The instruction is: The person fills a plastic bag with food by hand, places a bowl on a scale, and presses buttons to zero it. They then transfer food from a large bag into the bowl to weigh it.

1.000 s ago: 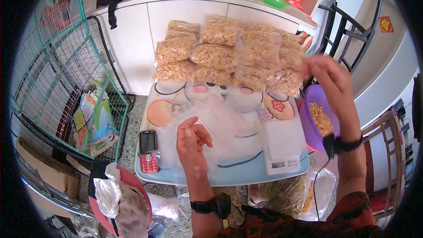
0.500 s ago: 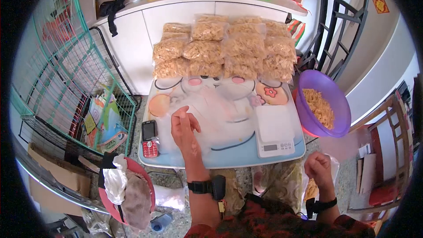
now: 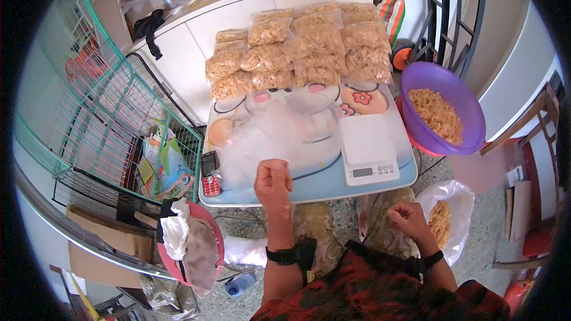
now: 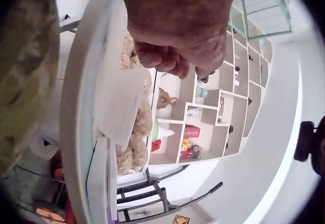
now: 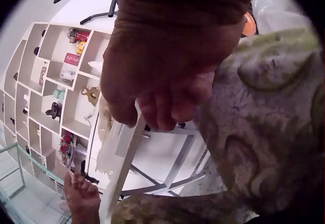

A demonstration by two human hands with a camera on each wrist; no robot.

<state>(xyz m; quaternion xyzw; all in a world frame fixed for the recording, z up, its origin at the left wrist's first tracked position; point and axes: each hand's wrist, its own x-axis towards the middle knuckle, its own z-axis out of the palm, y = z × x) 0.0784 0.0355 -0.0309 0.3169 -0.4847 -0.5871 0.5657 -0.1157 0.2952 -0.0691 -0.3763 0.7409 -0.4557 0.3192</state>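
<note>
Head view | from centre of bench [image 3: 324, 184]: your left hand [image 3: 274, 185], loosely curled, inside front edge at seven o'clock; clear plastic [image 3: 250, 150] at nine | your right hand [image 3: 411, 219], loosely curled, outside that edge at four | gap between left hand and white scale [image 3: 366, 139] at three

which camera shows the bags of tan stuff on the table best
The head view: it shows the bags from above, stacked across the far side of the table. The left wrist view shows only part of them, turned sideways and partly blocked. The right wrist view shows at most a tan sliver.
</note>
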